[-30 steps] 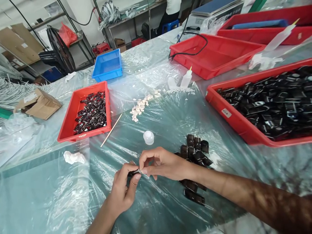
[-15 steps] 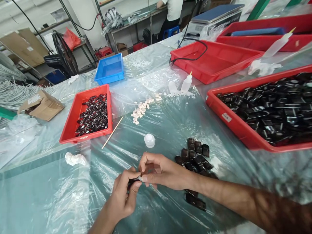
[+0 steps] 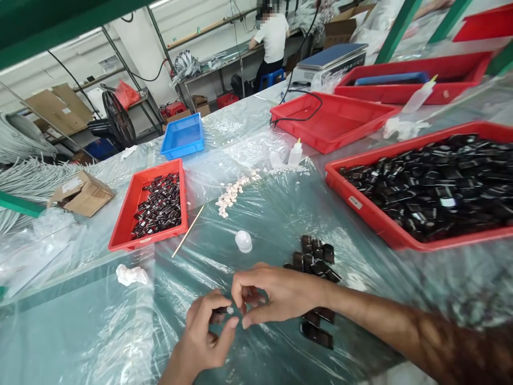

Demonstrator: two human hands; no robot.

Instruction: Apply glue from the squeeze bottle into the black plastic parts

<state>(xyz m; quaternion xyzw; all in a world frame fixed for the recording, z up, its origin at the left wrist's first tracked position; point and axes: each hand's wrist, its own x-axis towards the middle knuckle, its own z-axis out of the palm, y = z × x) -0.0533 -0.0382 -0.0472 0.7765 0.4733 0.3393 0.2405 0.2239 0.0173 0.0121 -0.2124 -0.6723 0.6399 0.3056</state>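
Near the bottom centre, my left hand (image 3: pixel 206 334) holds a small dark glossy piece (image 3: pixel 218 314) between its fingers, with a pale bit at the piece's right end. Just to the right is my right hand (image 3: pixel 268 297), thumb and fingers apart and nothing visible between them. Its fingertips are close to the piece but not touching it. Beyond the hands stands a small round white container (image 3: pixel 243 241). A pile of dark glossy pieces (image 3: pixel 316 262) lies on the plastic-covered table, partly hidden by my right forearm.
Red trays of dark pieces stand at left (image 3: pixel 186 214) and right (image 3: pixel 360 216). Pale chips (image 3: pixel 227 199), a thin stick (image 3: pixel 188 231), crumpled white tissue (image 3: pixel 131 275), a blue tray (image 3: pixel 183 152) and a squeeze bottle (image 3: pixel 295 153) lie beyond. A person (image 3: pixel 272 40) sits at the back.
My right hand's fingers have parted and come away from the dark piece, which stays in my left hand. The camera view has tilted up, showing more of the background.
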